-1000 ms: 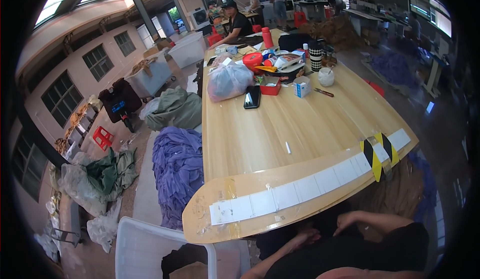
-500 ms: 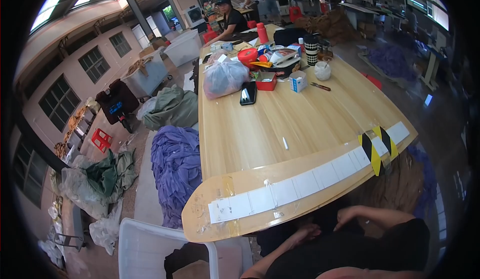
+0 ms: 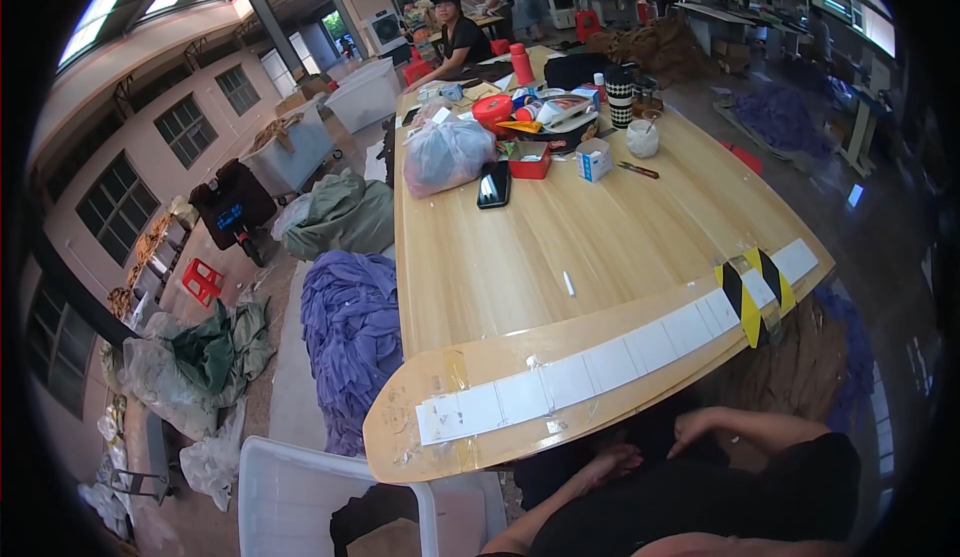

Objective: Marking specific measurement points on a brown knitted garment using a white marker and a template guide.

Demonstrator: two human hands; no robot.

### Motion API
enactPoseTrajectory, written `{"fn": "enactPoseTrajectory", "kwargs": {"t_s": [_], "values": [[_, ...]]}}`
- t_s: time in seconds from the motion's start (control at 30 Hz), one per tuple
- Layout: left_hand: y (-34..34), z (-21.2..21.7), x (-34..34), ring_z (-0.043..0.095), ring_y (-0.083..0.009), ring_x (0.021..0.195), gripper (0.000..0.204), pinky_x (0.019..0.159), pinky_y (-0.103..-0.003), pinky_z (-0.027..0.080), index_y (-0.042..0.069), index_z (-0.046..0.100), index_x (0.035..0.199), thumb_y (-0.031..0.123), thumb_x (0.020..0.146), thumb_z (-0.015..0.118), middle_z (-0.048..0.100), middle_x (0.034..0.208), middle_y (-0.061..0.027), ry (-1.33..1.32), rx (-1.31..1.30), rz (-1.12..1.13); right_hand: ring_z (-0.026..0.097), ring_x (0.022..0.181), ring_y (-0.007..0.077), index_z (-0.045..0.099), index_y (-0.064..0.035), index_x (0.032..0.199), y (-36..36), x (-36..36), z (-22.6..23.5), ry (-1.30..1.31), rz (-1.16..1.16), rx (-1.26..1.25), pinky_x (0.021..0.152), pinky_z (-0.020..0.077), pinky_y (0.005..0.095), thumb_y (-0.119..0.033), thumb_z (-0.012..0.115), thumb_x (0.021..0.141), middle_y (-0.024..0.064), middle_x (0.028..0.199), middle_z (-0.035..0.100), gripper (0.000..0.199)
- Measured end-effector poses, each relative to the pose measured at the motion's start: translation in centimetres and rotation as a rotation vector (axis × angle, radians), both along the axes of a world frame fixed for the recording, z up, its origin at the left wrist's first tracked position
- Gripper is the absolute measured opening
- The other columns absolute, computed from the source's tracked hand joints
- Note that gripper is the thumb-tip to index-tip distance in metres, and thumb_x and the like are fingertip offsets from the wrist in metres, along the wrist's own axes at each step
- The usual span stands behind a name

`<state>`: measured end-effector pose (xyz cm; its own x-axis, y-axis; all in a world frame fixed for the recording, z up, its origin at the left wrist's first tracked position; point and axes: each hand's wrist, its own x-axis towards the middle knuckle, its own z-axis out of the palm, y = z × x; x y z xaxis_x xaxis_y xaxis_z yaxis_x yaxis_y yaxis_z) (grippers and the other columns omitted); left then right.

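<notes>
Below the near edge of the wooden table (image 3: 520, 257), my two hands rest low, close to my dark clothing. My left hand (image 3: 610, 463) lies loosely with its fingers stretched out, and I see nothing in it. To its right, my right hand (image 3: 690, 431) is bent downward with its fingers curled in, no object showing. Neither hand touches the tabletop. Along the table's near edge runs a strip of white paper pieces (image 3: 590, 377) under clear tape, with yellow and black tape (image 3: 745, 307) near its right end. A white pen-like stick (image 3: 569, 284) lies just beyond.
Farther up the table are a phone (image 3: 493, 185), a filled plastic bag (image 3: 450, 157), a red box (image 3: 528, 160), a small carton (image 3: 594, 160), a jar (image 3: 643, 138) and snips (image 3: 638, 170). Purple cloth (image 3: 350, 337) and a white bin (image 3: 290, 497) stand left. A person (image 3: 462, 39) sits at the far end.
The seated person at the far end has turned their head toward me. A standing person in the background has shifted slightly. My hands have stayed in place.
</notes>
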<state>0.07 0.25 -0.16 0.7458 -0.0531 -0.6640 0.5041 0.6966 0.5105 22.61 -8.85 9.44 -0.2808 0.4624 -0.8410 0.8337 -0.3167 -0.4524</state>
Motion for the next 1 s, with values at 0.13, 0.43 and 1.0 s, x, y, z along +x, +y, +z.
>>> {"fn": "enactPoseTrajectory", "kwargs": {"t_s": [0.13,0.43,1.0], "values": [[0.0,0.0,0.1,0.057,-0.0105,0.092,0.026,0.077,-0.023,0.045,0.009,0.053,0.113,0.022,0.092,0.044,0.061,0.101,-0.0026,-0.003,0.003,-0.003,0.05,0.052,0.0162,0.063,-0.0008,0.063,0.0,-0.1,0.3,0.003,0.0,0.006,0.051,0.0397,0.031,-0.062,0.06,0.07,0.0066,0.055,0.054,0.062],[0.0,-0.3,-0.1,0.057,-0.0108,0.093,0.026,0.078,-0.024,0.044,0.009,0.052,0.113,0.021,0.092,0.043,0.061,0.101,-0.0028,-0.014,0.006,-0.009,0.05,0.052,0.0164,0.063,-0.0004,0.064,0.0,-0.2,0.5,0.001,-0.013,-0.021,0.051,0.0395,0.0311,-0.062,0.06,0.07,0.0067,0.055,0.054,0.062],[0.0,0.5,0.1,0.058,-0.0108,0.092,0.025,0.079,-0.024,0.045,0.009,0.053,0.112,0.021,0.093,0.043,0.061,0.1,-0.0031,0.003,-0.009,-0.008,0.046,0.046,0.0141,0.059,-0.0021,0.057,-0.4,-0.1,0.5,0.024,-0.057,0.001,0.046,0.0372,0.0295,-0.06,0.059,0.072,0.0039,0.05,0.05,0.06]]}}
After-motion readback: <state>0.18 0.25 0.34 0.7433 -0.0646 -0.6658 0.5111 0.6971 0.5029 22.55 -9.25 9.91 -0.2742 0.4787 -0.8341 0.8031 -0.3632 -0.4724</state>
